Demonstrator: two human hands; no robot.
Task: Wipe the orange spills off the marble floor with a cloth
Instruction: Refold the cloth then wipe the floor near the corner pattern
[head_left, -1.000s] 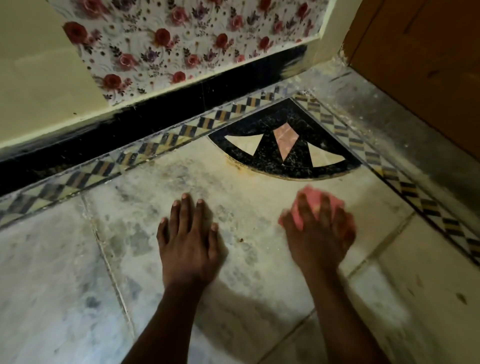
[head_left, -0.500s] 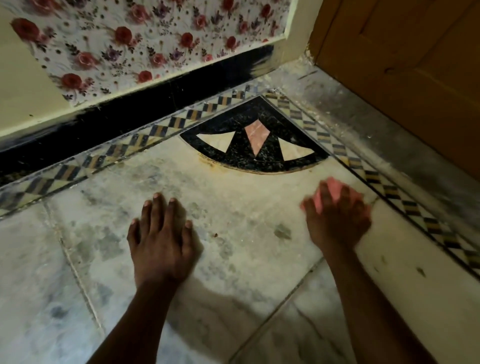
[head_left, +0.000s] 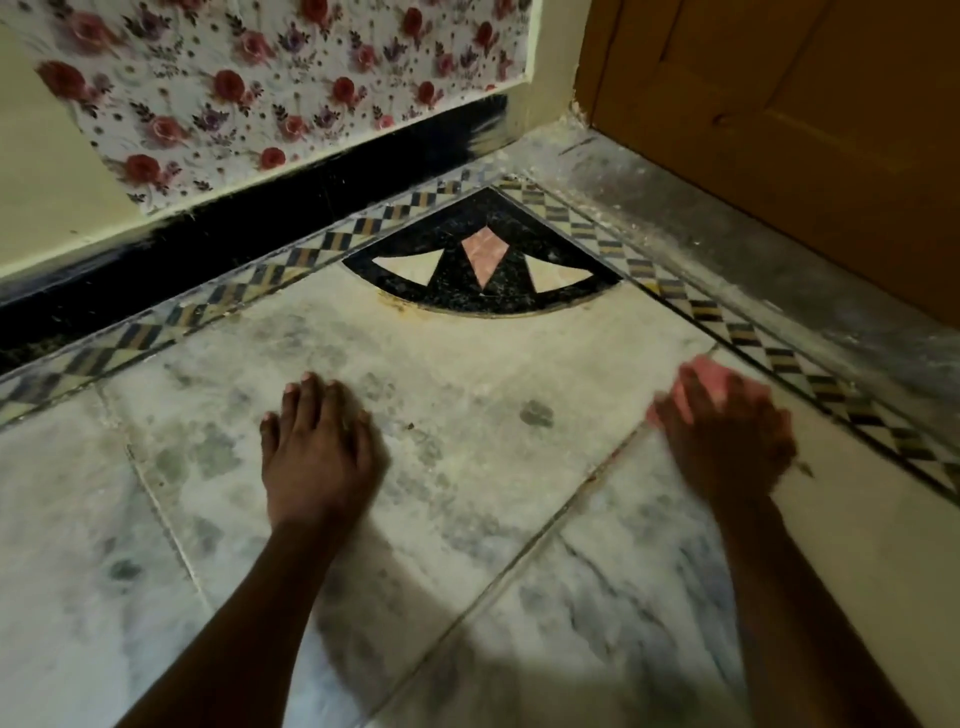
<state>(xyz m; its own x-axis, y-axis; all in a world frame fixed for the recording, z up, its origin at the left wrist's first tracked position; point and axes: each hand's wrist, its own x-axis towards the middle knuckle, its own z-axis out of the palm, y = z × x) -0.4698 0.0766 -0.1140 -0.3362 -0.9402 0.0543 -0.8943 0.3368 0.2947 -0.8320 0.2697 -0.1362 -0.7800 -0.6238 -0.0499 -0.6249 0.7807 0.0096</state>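
- Marble floor (head_left: 467, 426) fills most of the view: pale slabs with grey blotches, grout lines running diagonally, one from about 7 o'clock up toward 2 o'clock.
- Wall (head_left: 47, 171) across 10 to 12 o'clock, cream paint with a patch of rose-print paper (head_left: 291, 78) and a black skirting (head_left: 291, 197) along its base.
- Wooden door (head_left: 810, 119) at 1 to 2 o'clock, with a grey dusty sill (head_left: 727, 228) under it.
- Checkered border strip (head_left: 260, 280) runs along the skirting, turns at the corner and comes down to 3 o'clock.
- Black fan-shaped inlay (head_left: 483, 260) sits in that corner at 12 o'clock, with two cream wedges and a pink diamond set in it.
- Orange stain (head_left: 400, 304) hugs the curved lower-left edge of the inlay; thin and faint.
- Your left hand (head_left: 317, 447) at about 9 o'clock of centre, flat palm-down on the floor, fingers together and stretched out, holding nothing.
- Your right hand (head_left: 722, 431) at 3 o'clock, motion-blurred, pressing down on the cloth, fingers curled over it.
- Pink cloth (head_left: 709, 379) is bunched under that right hand, only its far edge showing past the fingertips, just beside the border strip, well apart from the orange stain.
- Small dark speck (head_left: 410, 426) on the floor between your hands.
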